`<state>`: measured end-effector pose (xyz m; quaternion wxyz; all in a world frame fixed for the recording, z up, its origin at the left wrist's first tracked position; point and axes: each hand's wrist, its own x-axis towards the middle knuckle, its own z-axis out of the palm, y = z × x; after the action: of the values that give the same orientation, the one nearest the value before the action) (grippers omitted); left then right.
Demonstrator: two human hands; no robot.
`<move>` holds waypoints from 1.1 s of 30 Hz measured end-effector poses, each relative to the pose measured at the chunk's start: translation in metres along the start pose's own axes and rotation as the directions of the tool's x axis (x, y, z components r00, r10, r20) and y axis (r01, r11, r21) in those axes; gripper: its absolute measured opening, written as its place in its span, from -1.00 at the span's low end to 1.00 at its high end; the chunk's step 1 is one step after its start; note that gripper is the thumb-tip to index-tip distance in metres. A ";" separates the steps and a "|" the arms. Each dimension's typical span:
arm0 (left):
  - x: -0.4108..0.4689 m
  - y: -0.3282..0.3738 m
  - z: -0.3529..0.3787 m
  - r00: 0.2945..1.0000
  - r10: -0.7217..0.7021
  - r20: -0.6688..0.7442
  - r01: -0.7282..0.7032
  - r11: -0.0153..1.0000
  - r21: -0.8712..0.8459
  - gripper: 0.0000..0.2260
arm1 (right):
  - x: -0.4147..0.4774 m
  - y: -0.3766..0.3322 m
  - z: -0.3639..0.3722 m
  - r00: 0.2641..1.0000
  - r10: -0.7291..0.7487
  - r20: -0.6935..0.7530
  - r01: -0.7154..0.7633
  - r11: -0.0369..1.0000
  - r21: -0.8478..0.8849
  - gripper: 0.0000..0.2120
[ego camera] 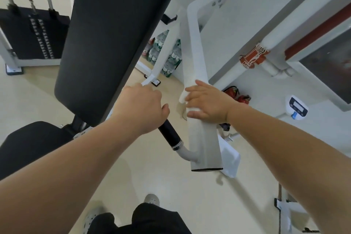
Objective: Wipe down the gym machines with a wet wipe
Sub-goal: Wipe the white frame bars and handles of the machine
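White wet wipe pinned flat against the pale square-tube press arm under the right grip, fingers spread almost straight, only crumpled edges peeking out by the fingertips and thumb. Left grip curled tight round the black handle just beside, seemingly steadying the arm. Looks like mid-wipe on this tube. Next, probably: slide along the tube under steady palm pressure, wipe trapped beneath, then cover the lower end and the handle itself.
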<state>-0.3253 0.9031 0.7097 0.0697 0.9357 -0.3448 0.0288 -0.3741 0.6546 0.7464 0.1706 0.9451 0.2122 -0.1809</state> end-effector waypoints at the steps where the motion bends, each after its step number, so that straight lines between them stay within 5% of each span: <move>1: 0.001 0.001 -0.001 1.000 -0.014 0.017 0.014 1.000 -0.009 -0.61 | 0.008 0.008 -0.001 0.999 0.025 -0.020 -0.024 0.999 0.022 -0.03; 4: 0.003 0.004 -0.004 0.998 -0.053 0.047 0.053 0.999 -0.011 -0.62 | 0.012 0.017 0.008 0.991 0.038 -0.127 -0.024 0.994 0.109 -0.06; 9: 0.012 0.016 -0.011 0.966 -0.218 0.138 0.218 0.976 0.015 -0.67 | -0.007 0.029 0.041 0.923 -0.142 -0.359 0.223 0.955 0.196 -0.33; 12: 0.033 0.052 -0.016 0.951 -0.259 0.167 0.255 0.966 0.044 -0.70 | 0.018 0.061 0.038 0.903 -0.148 -0.404 0.263 0.933 0.246 -0.31; 15: 0.060 0.093 -0.008 0.919 -0.261 0.295 0.319 0.932 -0.172 -0.72 | 0.052 0.098 0.024 0.915 -0.142 -0.377 0.247 0.937 0.249 -0.20; 18: 0.081 0.110 -0.001 0.869 -0.279 0.409 0.474 0.707 -0.525 -0.68 | 0.080 0.128 0.012 0.942 -0.111 -0.318 0.189 0.955 0.227 -0.13; 22: 0.085 0.109 -0.004 0.878 -0.266 0.399 0.474 0.603 -0.642 -0.74 | 0.080 0.127 0.022 0.920 -0.095 -0.381 0.210 0.939 0.273 -0.14; 26: 0.075 0.089 -0.005 0.863 -0.197 0.465 0.436 0.756 -0.488 -0.64 | 0.066 0.124 0.038 0.889 -0.128 -0.439 0.284 0.907 0.310 -0.21; 33: 0.061 0.042 -0.020 0.885 -0.187 0.427 0.250 0.963 -0.097 -0.72 | 0.060 0.088 0.014 0.952 0.183 -0.247 -0.052 0.889 0.455 -0.13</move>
<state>-0.3062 0.8353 0.7406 0.0677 0.9454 -0.2450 -0.2040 -0.2861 0.5946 0.7308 -0.0704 0.9861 0.1294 -0.0766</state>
